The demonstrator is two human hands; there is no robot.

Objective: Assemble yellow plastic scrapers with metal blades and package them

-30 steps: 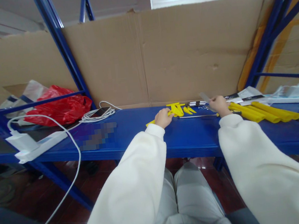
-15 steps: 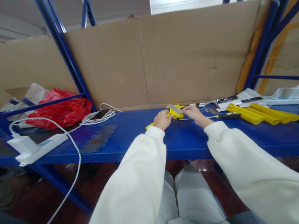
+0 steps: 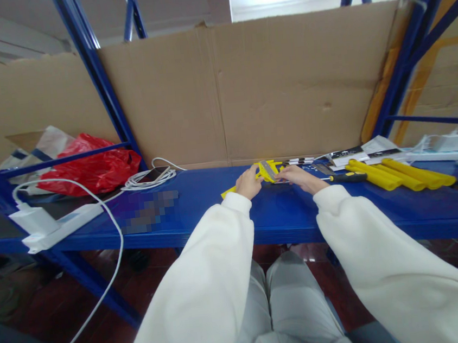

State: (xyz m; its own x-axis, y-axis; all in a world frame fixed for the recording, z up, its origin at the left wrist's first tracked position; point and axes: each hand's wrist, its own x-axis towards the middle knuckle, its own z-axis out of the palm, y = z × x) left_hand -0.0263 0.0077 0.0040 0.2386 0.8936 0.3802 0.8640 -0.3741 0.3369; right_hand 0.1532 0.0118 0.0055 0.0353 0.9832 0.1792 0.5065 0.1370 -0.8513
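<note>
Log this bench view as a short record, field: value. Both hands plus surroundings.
Left hand: gripping yellow piece
Right hand: fingers at edge of grey plate, exact grip unclear
Plate position: against the yellow piece
Surface: blue table
Right side: black-handled screwdriver, yellow tubes
Left side: red plastic bag, white power strip
Backdrop: cardboard

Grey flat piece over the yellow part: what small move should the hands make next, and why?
Probably settle the grey piece against the yellow part with the right hand: it lies over that part, which the left hand grips, and the right hand touches its edge. Its seating is too small to judge.
</note>
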